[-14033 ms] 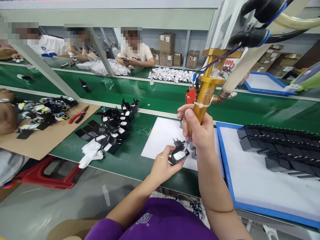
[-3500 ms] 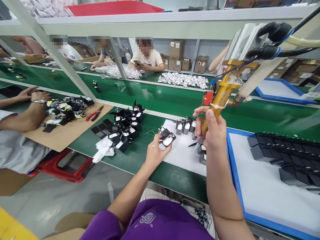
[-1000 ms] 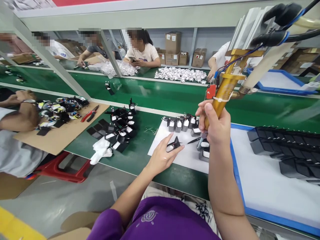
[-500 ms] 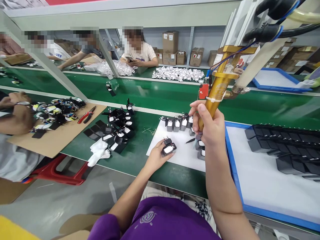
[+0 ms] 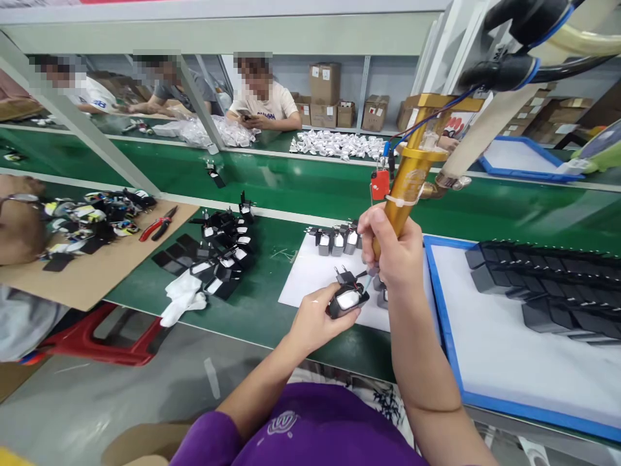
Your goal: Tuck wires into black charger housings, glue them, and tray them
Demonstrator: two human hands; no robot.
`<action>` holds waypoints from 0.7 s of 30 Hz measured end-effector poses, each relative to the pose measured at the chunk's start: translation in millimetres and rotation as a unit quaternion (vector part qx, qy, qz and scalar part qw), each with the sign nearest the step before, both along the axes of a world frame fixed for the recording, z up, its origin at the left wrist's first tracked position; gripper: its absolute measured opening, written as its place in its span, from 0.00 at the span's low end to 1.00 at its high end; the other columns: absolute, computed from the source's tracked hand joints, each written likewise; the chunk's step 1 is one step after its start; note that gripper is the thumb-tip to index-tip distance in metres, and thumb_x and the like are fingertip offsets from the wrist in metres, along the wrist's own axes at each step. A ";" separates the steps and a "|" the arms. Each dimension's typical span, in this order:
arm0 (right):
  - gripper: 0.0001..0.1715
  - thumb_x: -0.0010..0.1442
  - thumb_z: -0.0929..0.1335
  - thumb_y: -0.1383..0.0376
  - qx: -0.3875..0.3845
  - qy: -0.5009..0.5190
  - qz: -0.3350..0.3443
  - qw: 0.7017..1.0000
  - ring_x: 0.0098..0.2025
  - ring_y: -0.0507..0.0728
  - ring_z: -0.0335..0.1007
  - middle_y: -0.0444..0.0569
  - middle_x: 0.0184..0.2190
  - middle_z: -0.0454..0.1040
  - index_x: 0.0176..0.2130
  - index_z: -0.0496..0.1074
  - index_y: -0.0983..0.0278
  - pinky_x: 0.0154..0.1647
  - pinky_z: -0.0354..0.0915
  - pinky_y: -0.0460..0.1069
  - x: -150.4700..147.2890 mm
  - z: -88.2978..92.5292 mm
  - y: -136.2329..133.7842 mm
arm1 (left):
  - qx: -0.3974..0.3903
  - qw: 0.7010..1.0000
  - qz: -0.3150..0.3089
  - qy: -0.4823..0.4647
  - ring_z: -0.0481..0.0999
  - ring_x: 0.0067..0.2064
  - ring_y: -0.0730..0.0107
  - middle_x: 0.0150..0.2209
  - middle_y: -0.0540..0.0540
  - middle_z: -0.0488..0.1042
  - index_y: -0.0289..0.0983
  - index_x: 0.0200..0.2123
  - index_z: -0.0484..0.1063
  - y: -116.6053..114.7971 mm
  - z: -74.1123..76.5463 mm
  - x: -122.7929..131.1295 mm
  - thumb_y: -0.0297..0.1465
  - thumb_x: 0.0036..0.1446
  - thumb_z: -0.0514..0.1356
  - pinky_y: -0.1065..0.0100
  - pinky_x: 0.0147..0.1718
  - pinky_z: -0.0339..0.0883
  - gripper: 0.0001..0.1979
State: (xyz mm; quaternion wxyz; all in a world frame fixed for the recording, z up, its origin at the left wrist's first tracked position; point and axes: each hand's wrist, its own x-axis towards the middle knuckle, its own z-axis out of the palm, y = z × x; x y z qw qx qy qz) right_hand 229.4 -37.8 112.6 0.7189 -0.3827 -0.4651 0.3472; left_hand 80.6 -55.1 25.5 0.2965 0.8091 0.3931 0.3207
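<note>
Over the white sheet [image 5: 297,283], left hand [image 5: 317,318]: cupping a black plug casing [image 5: 348,301] between thumb and fingers, pointing its prongs upward.
Right hand [image 5: 396,249]: wrapping around the lower end of the gold dispenser [image 5: 409,180], angling its nozzle [image 5: 367,282] down to the casing's right edge; not showing clearly whether touching.
Working well: probably calling for bracing the casing steady, aiming just inside the rim and keeping clear of the prongs.
Sheet: lying on the green bench [image 5: 259,317], bearing similar casings [image 5: 338,242] in a row beyond the hands.
Blue-rimmed tray [image 5: 447,340]: sitting to the right, holding ranks of dark casings [image 5: 514,278].
Bench, left: carrying clustered black casings [image 5: 226,249] beside a crumpled white glove [image 5: 182,295], then cardboard [image 5: 90,278] bearing red-handled pliers [image 5: 158,224].
Room: seating co-workers [image 5: 272,107] along a far bench, near heaped white parts [image 5: 334,144].
</note>
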 end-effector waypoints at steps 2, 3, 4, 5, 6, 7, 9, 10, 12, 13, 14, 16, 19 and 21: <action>0.23 0.55 0.69 0.47 -0.012 -0.008 -0.004 1.000 0.10 0.45 0.52 0.34 0.11 0.59 0.26 0.64 0.62 0.09 0.52 0.41 0.1 0.9 -1.0 | -0.003 1.000 0.004 -0.003 0.77 0.31 0.68 0.33 0.49 0.79 0.37 0.42 0.73 -1.3 1.2 0.3 0.32 0.49 0.65 0.70 0.36 0.72 0.15; 0.23 0.55 0.69 0.47 -0.017 -0.011 -0.005 1.000 0.10 0.45 0.52 0.34 0.11 0.58 0.26 0.63 0.62 0.09 0.52 0.41 0.2 1.2 -1.3 | -0.006 1.000 0.005 -0.005 0.77 0.31 0.68 0.33 0.49 0.79 0.37 0.42 0.73 -1.8 1.6 0.5 0.32 0.49 0.65 0.70 0.36 0.72 0.16; 0.23 0.55 0.69 0.47 -0.019 -0.014 -0.006 1.000 0.10 0.45 0.52 0.34 0.11 0.58 0.26 0.63 0.62 0.10 0.52 0.41 0.3 1.3 -1.6 | -0.009 1.000 0.006 -0.006 0.77 0.30 0.69 0.33 0.49 0.79 0.37 0.43 0.73 -2.3 2.0 0.9 0.32 0.48 0.65 0.71 0.35 0.71 0.16; 0.23 0.55 0.69 0.47 -0.018 -0.015 -0.007 1.000 0.11 0.45 0.53 0.35 0.12 0.60 0.26 0.64 0.62 0.10 0.52 0.41 0.5 1.3 -1.6 | -0.011 1.000 0.007 -0.006 0.77 0.30 0.69 0.33 0.49 0.79 0.37 0.43 0.73 -2.5 2.3 1.3 0.32 0.48 0.65 0.71 0.35 0.71 0.16; 0.23 0.55 0.69 0.46 -0.014 -0.016 -0.008 1.000 0.11 0.45 0.53 0.36 0.14 0.62 0.27 0.65 0.62 0.10 0.52 0.41 0.8 1.1 -1.5 | -0.013 1.000 0.009 -0.006 0.76 0.29 0.69 0.33 0.49 0.79 0.37 0.43 0.73 -2.6 2.4 1.8 0.32 0.48 0.65 0.71 0.34 0.71 0.16; 0.22 0.55 0.69 0.46 -0.009 -0.017 -0.007 1.000 0.12 0.45 0.55 0.37 0.16 0.65 0.29 0.67 0.63 0.10 0.52 0.41 1.0 0.8 -1.3 | -0.016 1.000 0.012 -0.006 0.76 0.29 0.70 0.32 0.50 0.78 0.37 0.43 0.73 -2.5 2.3 2.5 0.32 0.48 0.65 0.71 0.34 0.71 0.16; 0.22 0.55 0.69 0.46 -0.001 -0.016 -0.004 1.000 0.13 0.44 0.57 0.40 0.22 0.70 0.34 0.70 0.63 0.10 0.52 0.41 1.2 0.0 -0.5 | -0.024 0.999 0.020 -0.001 0.75 0.27 0.70 0.31 0.50 0.78 0.38 0.42 0.73 -1.9 1.2 4.3 0.32 0.49 0.64 0.72 0.32 0.70 0.15; 0.22 0.55 0.69 0.46 0.001 -0.014 -0.002 1.000 0.13 0.44 0.57 0.41 0.25 0.72 0.35 0.71 0.63 0.10 0.52 0.41 1.2 -0.3 -0.2 | -0.029 0.999 0.026 0.004 0.74 0.26 0.71 0.30 0.50 0.77 0.38 0.42 0.73 -1.6 -0.1 5.6 0.32 0.49 0.64 0.72 0.31 0.69 0.15; 0.22 0.55 0.68 0.47 0.003 -0.006 0.001 1.000 0.13 0.43 0.57 0.43 0.27 0.74 0.37 0.71 0.63 0.10 0.52 0.42 0.6 -0.5 0.3 | -0.042 0.998 0.037 0.020 0.73 0.23 0.72 0.28 0.51 0.76 0.38 0.42 0.72 -1.4 -3.6 8.5 0.32 0.49 0.63 0.72 0.28 0.68 0.15; 0.22 0.55 0.68 0.47 0.004 -0.003 0.001 1.000 0.13 0.43 0.57 0.43 0.27 0.74 0.37 0.71 0.63 0.10 0.52 0.42 0.0 -0.4 0.5 | -0.049 0.998 0.039 0.028 0.72 0.22 0.72 0.27 0.51 0.76 0.38 0.42 0.72 -1.6 -5.7 10.2 0.32 0.49 0.62 0.72 0.27 0.67 0.15; 0.22 0.55 0.68 0.47 0.005 0.001 0.000 1.000 0.13 0.43 0.57 0.43 0.27 0.74 0.36 0.71 0.63 0.10 0.52 0.42 -0.7 -0.1 0.5 | -0.055 0.997 0.039 0.034 0.71 0.22 0.72 0.26 0.51 0.75 0.38 0.42 0.72 -2.1 -7.8 12.1 0.32 0.49 0.62 0.72 0.26 0.67 0.15; 0.22 0.55 0.68 0.47 0.006 0.003 -0.004 1.000 0.13 0.43 0.56 0.43 0.26 0.73 0.36 0.72 0.64 0.10 0.51 0.42 -2.3 0.6 0.3 | -0.065 0.997 0.030 0.034 0.72 0.23 0.72 0.26 0.51 0.74 0.38 0.42 0.71 -3.7 -11.3 16.1 0.31 0.49 0.61 0.72 0.26 0.66 0.14; 0.22 0.56 0.68 0.47 0.004 0.000 -0.004 1.000 0.13 0.44 0.56 0.42 0.24 0.72 0.35 0.72 0.64 0.10 0.52 0.42 -4.5 1.3 -0.4 | -0.075 0.997 0.012 0.011 0.74 0.26 0.71 0.27 0.51 0.74 0.39 0.37 0.70 -6.6 -14.0 23.0 0.32 0.50 0.61 0.72 0.28 0.67 0.10; 0.22 0.56 0.68 0.47 0.002 0.001 -0.002 1.000 0.13 0.44 0.55 0.40 0.20 0.70 0.35 0.72 0.64 0.11 0.52 0.42 -5.3 1.4 -1.0 | -0.071 0.997 0.010 -0.010 0.74 0.26 0.71 0.26 0.52 0.74 0.39 0.34 0.69 -7.8 -14.6 27.8 0.33 0.50 0.62 0.73 0.29 0.67 0.08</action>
